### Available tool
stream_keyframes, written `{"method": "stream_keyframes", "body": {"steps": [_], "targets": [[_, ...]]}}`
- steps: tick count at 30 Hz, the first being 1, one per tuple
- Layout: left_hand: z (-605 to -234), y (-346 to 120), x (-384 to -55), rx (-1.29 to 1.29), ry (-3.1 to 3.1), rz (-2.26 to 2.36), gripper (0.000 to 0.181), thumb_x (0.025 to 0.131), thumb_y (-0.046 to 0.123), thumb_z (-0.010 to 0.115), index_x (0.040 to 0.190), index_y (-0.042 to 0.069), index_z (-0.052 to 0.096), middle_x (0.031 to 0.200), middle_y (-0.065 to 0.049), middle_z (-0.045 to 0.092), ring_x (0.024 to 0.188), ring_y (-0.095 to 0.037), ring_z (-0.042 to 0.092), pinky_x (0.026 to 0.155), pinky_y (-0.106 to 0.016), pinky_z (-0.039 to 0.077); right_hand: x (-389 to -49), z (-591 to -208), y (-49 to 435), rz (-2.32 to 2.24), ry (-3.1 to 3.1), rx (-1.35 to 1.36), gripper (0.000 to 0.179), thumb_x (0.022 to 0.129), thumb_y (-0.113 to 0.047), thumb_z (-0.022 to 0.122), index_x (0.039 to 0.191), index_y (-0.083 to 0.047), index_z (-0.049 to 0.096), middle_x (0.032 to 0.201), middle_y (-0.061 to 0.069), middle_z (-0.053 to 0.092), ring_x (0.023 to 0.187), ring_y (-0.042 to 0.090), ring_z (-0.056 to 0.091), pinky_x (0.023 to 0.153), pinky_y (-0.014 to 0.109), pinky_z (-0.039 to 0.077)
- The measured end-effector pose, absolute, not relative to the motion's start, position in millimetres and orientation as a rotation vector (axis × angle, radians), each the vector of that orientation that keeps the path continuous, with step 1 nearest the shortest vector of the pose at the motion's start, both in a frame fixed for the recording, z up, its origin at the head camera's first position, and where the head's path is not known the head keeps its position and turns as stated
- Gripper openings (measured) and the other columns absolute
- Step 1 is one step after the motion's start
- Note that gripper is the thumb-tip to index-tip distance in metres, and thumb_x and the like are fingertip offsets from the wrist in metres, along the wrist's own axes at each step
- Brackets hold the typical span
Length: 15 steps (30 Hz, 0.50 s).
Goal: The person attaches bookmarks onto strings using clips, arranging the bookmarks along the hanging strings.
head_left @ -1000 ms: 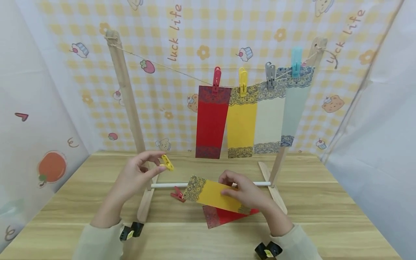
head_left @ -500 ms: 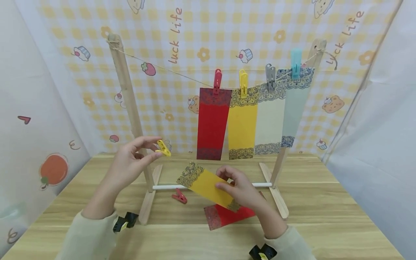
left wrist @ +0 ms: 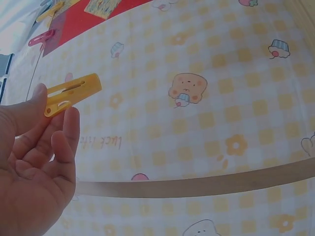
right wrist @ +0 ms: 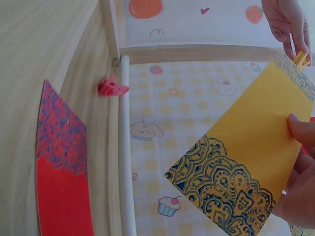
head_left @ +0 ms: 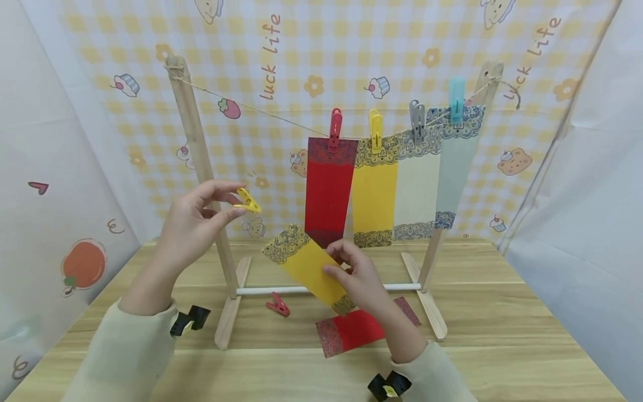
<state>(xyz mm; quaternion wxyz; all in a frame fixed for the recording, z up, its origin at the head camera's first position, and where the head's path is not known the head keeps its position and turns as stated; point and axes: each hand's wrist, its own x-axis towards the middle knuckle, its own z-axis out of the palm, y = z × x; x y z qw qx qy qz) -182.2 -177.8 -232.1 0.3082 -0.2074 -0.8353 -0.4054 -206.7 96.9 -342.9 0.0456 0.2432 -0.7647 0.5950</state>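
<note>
My left hand (head_left: 193, 226) pinches a yellow clothespin (head_left: 248, 201) between thumb and fingertips, in front of the left wooden post. In the left wrist view the clothespin (left wrist: 75, 92) points away from the fingertips. Lower and to the right, my right hand (head_left: 359, 276) holds a yellow paper card (head_left: 306, 265) with dark lace patterns at both ends. The card slants, its upper end toward the left hand and below the clothespin. The right wrist view shows the thumb lying on the card's face (right wrist: 251, 132), with the other fingers partly hidden behind it.
From a string (head_left: 266, 113) between two wooden posts hang red (head_left: 329, 184), yellow (head_left: 374, 195), cream and pale green cards, each under a clothespin. A white rod (head_left: 271, 290) joins the posts low down. On the table lie a red clothespin (head_left: 278, 305) and a red card (head_left: 356, 328).
Both hands have risen and shifted left, carrying the yellow clothespin and the yellow card. The card has tilted steeper, uncovering more of the red card on the table.
</note>
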Motion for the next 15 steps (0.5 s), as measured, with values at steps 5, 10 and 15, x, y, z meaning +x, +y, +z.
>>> {"method": "stream_keyframes", "body": {"steps": [5,10,15], "targets": [[-218,-174,-184,-0.546,-2.186,-1.078,0.033,0.087,0.001,0.074,0.119,0.005,0.068,0.091,0.022,0.063,0.075,0.005,0.06,0.053,-0.012,0.043,-208,-337,89,1.864,-2.234,0.668,0.018,0.091,-0.003,0.068,0.107,-0.003,0.059,0.094,0.013,0.064,0.087,0.014,0.056,0.063,0.02,0.039],[-204,-171,-185,-0.57,-2.151,-1.065,0.032,0.087,-0.001,0.074,0.118,0.002,0.068,0.093,0.025,0.063,0.066,0.003,0.056,0.045,-0.015,0.035,-208,-331,82,1.906,-2.138,0.632,0.019,0.091,-0.003,0.069,0.108,-0.003,0.059,0.093,0.013,0.062,0.086,0.014,0.056,0.064,0.02,0.042],[-190,-168,-185,-0.589,-2.125,-1.052,0.031,0.086,-0.001,0.074,0.117,0.002,0.069,0.098,0.027,0.062,0.075,0.005,0.058,0.048,-0.012,0.036,-208,-322,76,1.958,-2.064,0.58,0.021,0.09,0.0,0.069,0.108,-0.003,0.059,0.095,0.01,0.063,0.087,0.017,0.054,0.066,0.021,0.043]]}}
